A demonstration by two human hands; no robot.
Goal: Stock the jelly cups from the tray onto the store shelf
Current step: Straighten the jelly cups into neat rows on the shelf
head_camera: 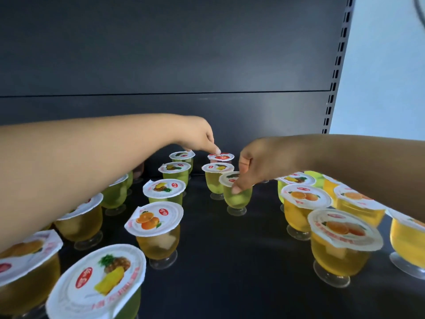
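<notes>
Dark shelf [225, 261] with a dark back panel [161, 54] and a slotted upright [335, 72] at the right edge. No tray in view.

Jelly cups [158, 231] already fill most of the shelf in loose rows running front to back: green and amber ones on the left, yellow-orange ones [342, 247] on the right, a bare lane down the middle. All upright on their little feet.

Both arms reach in toward the back.

Left hand [200, 137], fingers curled down, pinches or presses the lid edge of the red-lidded cup [221, 157] at the very back; fingertips are on the lid, but whether it is a grip or only a touch is hard to tell.

Right hand [250, 166] grips a green cup [236, 196], thumb on the near wall, fingers over the lid rim. Its foot looks to be on the shelf or just about there, right in front of another green cup [217, 178].

Step in hand, by my read: seating two cups at the back of the middle rows. To do it well, set each foot flat before letting go, keep the new cup in line behind its neighbours and not leaning on them, then lift the fingers straight up so the foil lid is not snagged. Forearms pass low over the front rows, so pull back high to avoid knocking cups.
</notes>
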